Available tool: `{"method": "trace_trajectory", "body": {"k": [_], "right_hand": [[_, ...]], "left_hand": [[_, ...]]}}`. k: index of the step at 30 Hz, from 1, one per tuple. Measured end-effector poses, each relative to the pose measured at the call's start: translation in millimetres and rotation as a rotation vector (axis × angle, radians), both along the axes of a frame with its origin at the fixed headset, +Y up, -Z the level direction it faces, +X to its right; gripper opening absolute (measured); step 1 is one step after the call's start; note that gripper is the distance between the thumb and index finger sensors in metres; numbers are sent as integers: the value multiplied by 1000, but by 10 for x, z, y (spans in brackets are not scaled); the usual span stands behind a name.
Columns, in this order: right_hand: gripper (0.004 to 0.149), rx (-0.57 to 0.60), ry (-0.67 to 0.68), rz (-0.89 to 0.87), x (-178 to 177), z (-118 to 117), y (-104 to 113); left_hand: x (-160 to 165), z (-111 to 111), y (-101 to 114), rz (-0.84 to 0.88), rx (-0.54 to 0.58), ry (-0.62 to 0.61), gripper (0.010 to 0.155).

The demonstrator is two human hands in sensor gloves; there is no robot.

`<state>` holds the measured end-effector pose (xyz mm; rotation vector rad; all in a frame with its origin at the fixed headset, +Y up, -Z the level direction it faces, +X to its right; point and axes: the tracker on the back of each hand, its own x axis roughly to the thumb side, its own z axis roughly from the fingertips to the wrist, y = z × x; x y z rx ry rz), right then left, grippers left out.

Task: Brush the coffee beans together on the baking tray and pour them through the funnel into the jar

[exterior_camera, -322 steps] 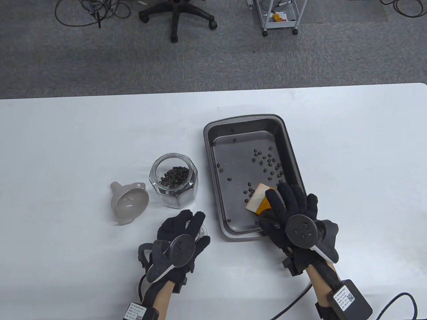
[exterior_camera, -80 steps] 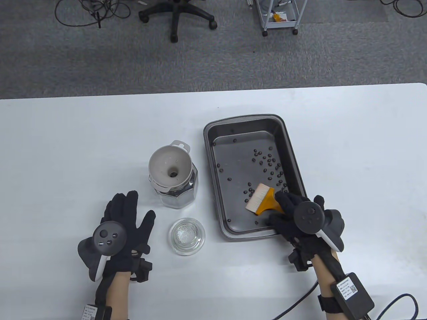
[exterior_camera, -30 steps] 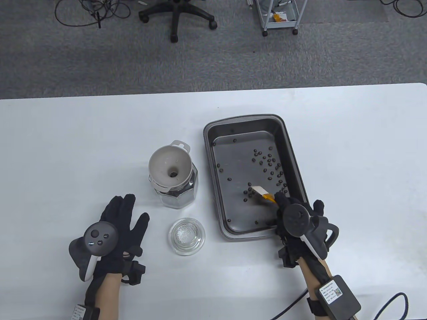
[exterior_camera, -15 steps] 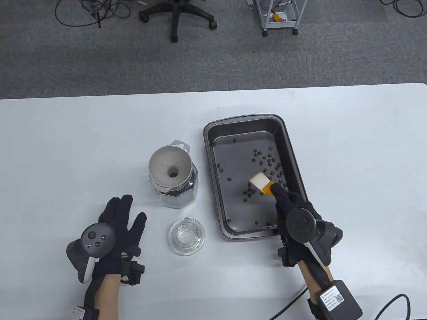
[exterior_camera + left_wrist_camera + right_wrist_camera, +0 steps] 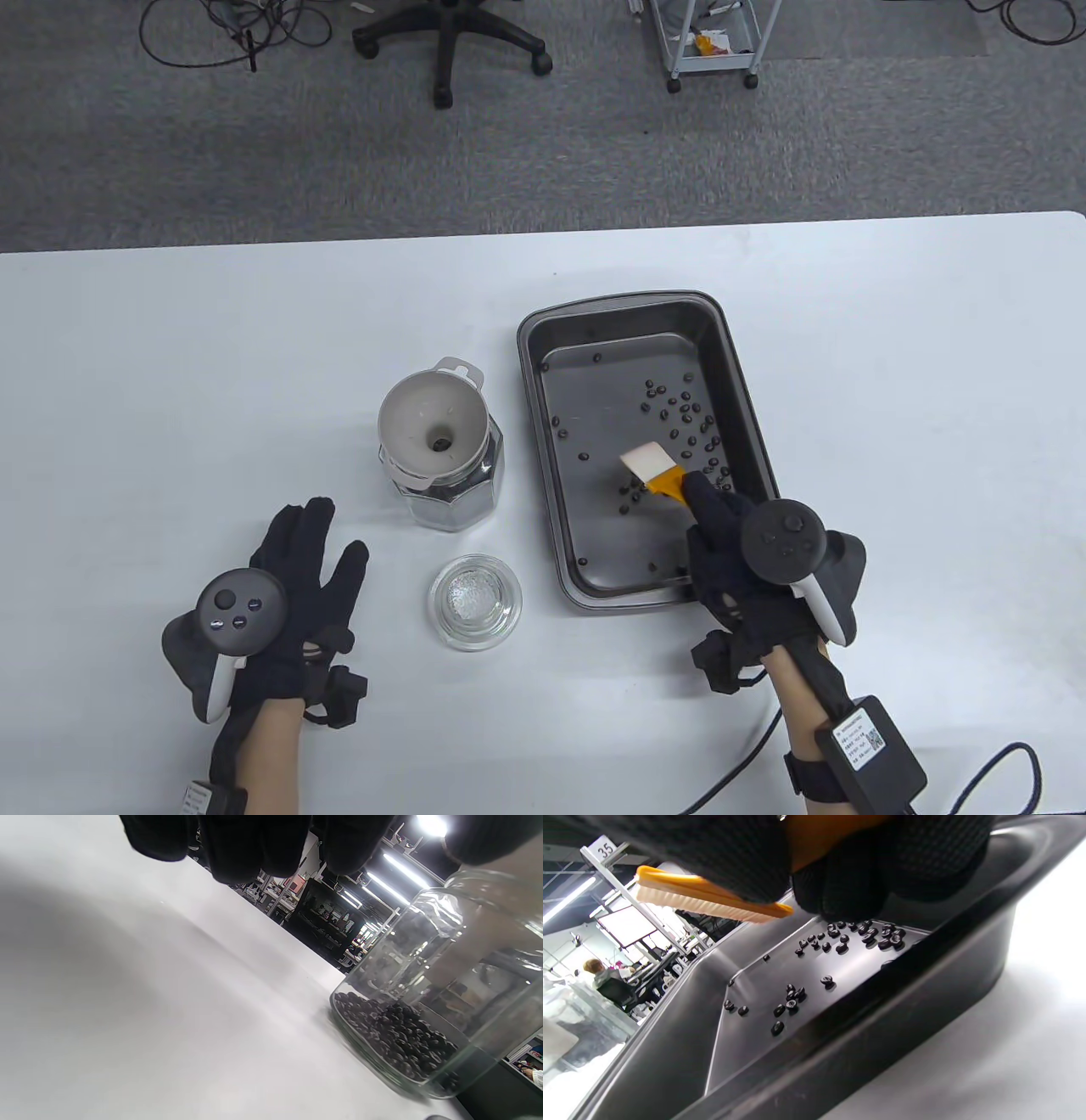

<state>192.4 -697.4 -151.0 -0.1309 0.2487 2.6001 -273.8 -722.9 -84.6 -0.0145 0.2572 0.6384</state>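
Brush handle hidden inside right hand. Funnel covers jar mouth. Left wrist view: jar top cut off, left hand fingertips cropped by top edge.

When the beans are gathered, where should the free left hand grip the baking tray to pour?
Probably the baking tray's long left rim, approached from the jar side: that raised lip is bare, while the right hand with the brush occupies the near right corner.
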Motion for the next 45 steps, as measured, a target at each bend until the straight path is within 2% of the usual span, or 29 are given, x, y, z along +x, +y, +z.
{"method": "trace_trajectory", "body": {"k": [6, 12, 16, 24, 30, 39, 45], "right_hand": [[51, -19, -32, -93, -25, -168, 121], [43, 63, -112, -105, -99, -379, 342], [38, 124, -170, -129, -137, -506, 414], [30, 204, -273, -130, -237, -754, 425], [30, 167, -327, -69, -351, -987, 364], [31, 116, -285, -85, -563, -1236, 311], [30, 107, -248, -13, -741, -1375, 258]], "left_hand": [[62, -22, 11, 14, 1, -30, 72], [62, -14, 32, 45, 12, -37, 73], [58, -8, 44, 63, 15, -42, 73], [58, -18, 47, 104, 27, -53, 73], [55, -24, 53, 132, 27, -57, 73], [48, -57, 39, 160, 14, -60, 73], [31, -81, 25, 167, 1, -55, 73]]}}
